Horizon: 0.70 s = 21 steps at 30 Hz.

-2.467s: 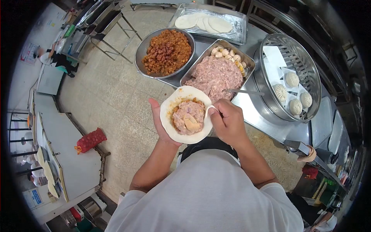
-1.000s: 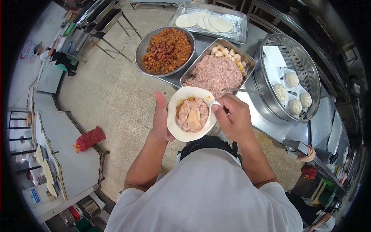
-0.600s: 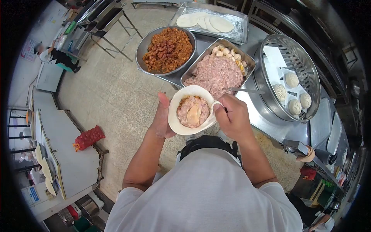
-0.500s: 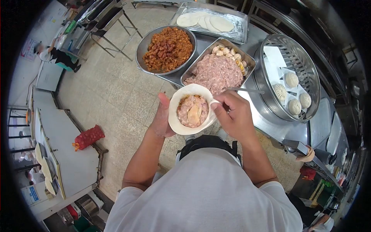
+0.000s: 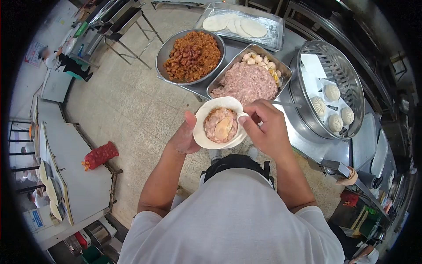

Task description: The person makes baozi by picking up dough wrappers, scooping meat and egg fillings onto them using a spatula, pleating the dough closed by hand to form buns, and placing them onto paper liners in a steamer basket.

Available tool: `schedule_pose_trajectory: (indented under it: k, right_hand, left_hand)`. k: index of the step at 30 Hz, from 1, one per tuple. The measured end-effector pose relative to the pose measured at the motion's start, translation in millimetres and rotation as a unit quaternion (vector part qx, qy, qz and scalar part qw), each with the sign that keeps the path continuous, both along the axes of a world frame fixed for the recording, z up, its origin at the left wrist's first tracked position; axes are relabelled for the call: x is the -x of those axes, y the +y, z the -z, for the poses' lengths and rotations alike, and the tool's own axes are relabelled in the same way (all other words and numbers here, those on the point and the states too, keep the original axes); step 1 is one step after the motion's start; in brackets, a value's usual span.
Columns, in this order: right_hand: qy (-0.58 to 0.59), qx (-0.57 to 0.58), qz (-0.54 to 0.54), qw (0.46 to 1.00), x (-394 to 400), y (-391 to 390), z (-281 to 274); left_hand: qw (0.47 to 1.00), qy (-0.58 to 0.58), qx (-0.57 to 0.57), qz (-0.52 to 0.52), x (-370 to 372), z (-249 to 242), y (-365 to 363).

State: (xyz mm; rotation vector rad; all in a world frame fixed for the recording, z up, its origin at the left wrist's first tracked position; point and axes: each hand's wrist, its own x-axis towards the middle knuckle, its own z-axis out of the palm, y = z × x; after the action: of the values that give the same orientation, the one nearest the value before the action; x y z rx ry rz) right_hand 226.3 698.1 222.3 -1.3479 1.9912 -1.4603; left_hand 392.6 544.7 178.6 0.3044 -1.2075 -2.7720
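A round dough wrapper (image 5: 200,130) rests in my left hand (image 5: 183,135), which cups it from below and the left with the thumb standing up. In its middle sits a meat filling (image 5: 212,118), topped by a pale yellowish piece (image 5: 224,128). My right hand (image 5: 267,128) pinches the wrapper's right edge between thumb and fingers, where the dough is gathered. Just beyond the hands stands a metal tray of pink minced meat (image 5: 250,81), with pale pieces (image 5: 263,61) at its far end. A flat metal handle (image 5: 285,104) sticks out beside my right hand.
A bowl of reddish-brown filling (image 5: 191,55) stands at the back left of the metal table. Flat dough rounds (image 5: 215,22) lie on a floured tray behind. At right, a steamer (image 5: 303,110) holds several pleated buns (image 5: 332,91). A person (image 5: 66,61) is far left, near a red net sack (image 5: 100,155).
Both hands and the wrapper have shifted very slightly in view. My right fingers still pinch the right edge; the wrapper and filling look nearly the same.
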Motion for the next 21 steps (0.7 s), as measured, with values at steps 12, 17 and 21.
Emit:
schedule_pose_trajectory:
  k: [12,17,21]
  right_hand:
    - [0.067,-0.005,-0.022,0.998,2.9,0.0,0.4]
    - [0.024,0.026,-0.026,0.999,3.8,-9.1,-5.3]
    - [0.051,0.007,-0.050,0.997,6.7,-7.0,10.8]
  left_hand:
    - [1.000,-0.004,-0.011,0.016,-3.9,1.9,-4.4]
    - [0.999,0.007,-0.012,0.049,-2.5,-0.9,-10.5]
    - [0.998,-0.021,-0.014,0.049,-4.9,4.6,-13.6]
